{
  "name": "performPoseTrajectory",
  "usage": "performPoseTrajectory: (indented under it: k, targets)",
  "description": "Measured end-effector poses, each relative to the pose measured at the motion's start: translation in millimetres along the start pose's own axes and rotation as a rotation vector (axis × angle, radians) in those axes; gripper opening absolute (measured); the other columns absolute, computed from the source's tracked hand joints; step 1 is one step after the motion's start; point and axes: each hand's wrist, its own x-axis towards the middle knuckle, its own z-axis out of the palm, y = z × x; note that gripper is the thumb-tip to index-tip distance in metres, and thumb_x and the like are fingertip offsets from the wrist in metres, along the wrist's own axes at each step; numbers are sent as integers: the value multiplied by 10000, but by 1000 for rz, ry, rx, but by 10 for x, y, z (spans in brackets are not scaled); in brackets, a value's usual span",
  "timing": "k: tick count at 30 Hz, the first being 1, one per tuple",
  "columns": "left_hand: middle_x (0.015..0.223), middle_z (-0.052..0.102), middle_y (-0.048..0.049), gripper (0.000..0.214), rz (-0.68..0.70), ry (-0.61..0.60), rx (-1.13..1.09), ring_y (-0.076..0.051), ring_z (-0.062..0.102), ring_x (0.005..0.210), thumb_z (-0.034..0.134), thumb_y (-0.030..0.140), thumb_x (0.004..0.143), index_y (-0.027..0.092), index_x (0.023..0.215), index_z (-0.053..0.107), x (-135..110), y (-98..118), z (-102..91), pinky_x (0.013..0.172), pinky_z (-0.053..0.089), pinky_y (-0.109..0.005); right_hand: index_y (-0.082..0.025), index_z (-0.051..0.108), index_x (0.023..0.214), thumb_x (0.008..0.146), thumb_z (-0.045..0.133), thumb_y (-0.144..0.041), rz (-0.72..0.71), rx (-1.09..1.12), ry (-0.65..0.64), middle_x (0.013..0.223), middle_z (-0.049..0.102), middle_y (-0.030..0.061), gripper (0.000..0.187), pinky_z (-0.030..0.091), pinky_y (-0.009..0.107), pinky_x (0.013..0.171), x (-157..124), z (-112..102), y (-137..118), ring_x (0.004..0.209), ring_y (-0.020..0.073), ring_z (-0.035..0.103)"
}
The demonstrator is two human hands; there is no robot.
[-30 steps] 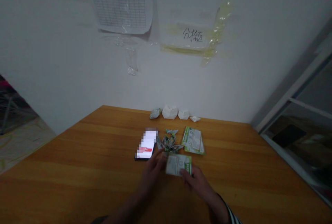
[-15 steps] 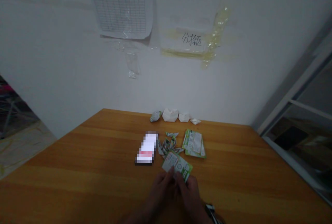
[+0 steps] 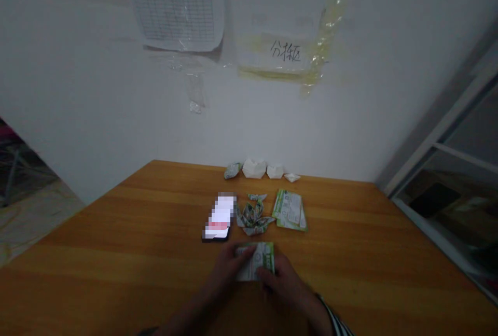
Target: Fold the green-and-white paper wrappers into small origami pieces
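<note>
A green-and-white printed paper sheet (image 3: 257,261) lies on the wooden table (image 3: 116,237) near the front edge. My left hand (image 3: 227,266) has its fingers closed on the sheet's left edge. My right hand (image 3: 282,281) presses on its lower right corner, fingers curled. Just beyond the sheet sits a folded paper flower shape (image 3: 252,217) in the same print, with a lit phone (image 3: 220,218) to its left and a small stack of printed sheets (image 3: 290,210) to its right.
Several small folded paper pieces, white and printed (image 3: 254,168), line the table's far edge by the wall. A grid chart (image 3: 177,4) and a taped note (image 3: 286,53) hang on the wall. A metal frame (image 3: 439,144) stands at right.
The sheet was tilted up between both hands half a second ago. Now it lies flatter and nearer to me, with both hands pressing on it.
</note>
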Motion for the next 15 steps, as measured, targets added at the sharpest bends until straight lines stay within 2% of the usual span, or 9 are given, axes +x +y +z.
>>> performPoseTrajectory:
  k: [2, 4, 6, 8, 10, 11, 13, 15]
  targets:
    - [543, 676, -18, 395, 0, 1, 46, -166, 591, 496, 762, 486, 595, 103, 674, 713, -4, -13, 9, 476, 431, -234, -146, 592, 494, 721, 664, -495, -39, -19, 123, 443, 528, -30, 422, 330, 182, 394, 50, -40, 27, 418, 98, 461]
    - [551, 688, -30, 378, 0, -76, 66, -173, 602, 511, 778, 471, 582, 103, 617, 701, -7, -38, 25, 493, 437, -236, -152, 583, 526, 765, 624, -487, -63, -20, 240, 486, 532, -31, 413, 355, 186, 434, 94, -84, 32, 471, 105, 474]
    - [651, 730, -56, 363, -23, -204, 31, -209, 652, 609, 790, 451, 578, 109, 682, 721, -19, -78, 51, 573, 483, -263, -152, 636, 660, 806, 588, -466, -79, -2, 330, 578, 593, -13, 349, 412, 201, 492, 106, -115, 12, 537, 128, 529]
    - [771, 752, -75, 374, -41, -300, -64, -235, 678, 721, 771, 442, 620, 123, 813, 734, -30, -119, 73, 675, 509, -295, -155, 675, 921, 847, 547, -428, -116, 13, 380, 711, 669, 24, 311, 473, 234, 568, 85, -137, -30, 627, 163, 599]
    - [798, 751, -82, 373, -50, -314, -173, -224, 680, 737, 755, 428, 656, 126, 875, 728, -21, -143, 69, 689, 514, -292, -179, 638, 1125, 877, 510, -366, -196, -28, 351, 835, 711, 60, 336, 508, 273, 648, 54, -165, -86, 727, 191, 644]
    - [790, 749, -84, 364, -63, -308, -217, -211, 677, 711, 752, 419, 666, 123, 876, 725, -7, -147, 56, 656, 516, -278, -197, 643, 1143, 879, 507, -326, -259, -84, 302, 872, 722, 69, 323, 513, 289, 685, 42, -187, -114, 767, 200, 653]
    - [773, 744, -91, 350, -113, -314, -276, -182, 664, 645, 760, 399, 665, 110, 859, 723, 31, -137, 15, 566, 507, -241, -238, 703, 1059, 849, 539, -231, -404, -239, 164, 915, 735, 70, 267, 508, 317, 754, 35, -241, -162, 830, 209, 659]
    - [765, 740, -96, 348, -177, -325, -296, -158, 652, 598, 773, 389, 652, 100, 840, 723, 66, -113, -30, 518, 500, -216, -272, 726, 1014, 805, 571, -141, -514, -354, 67, 924, 744, 57, 290, 498, 333, 794, 47, -296, -188, 854, 209, 658]
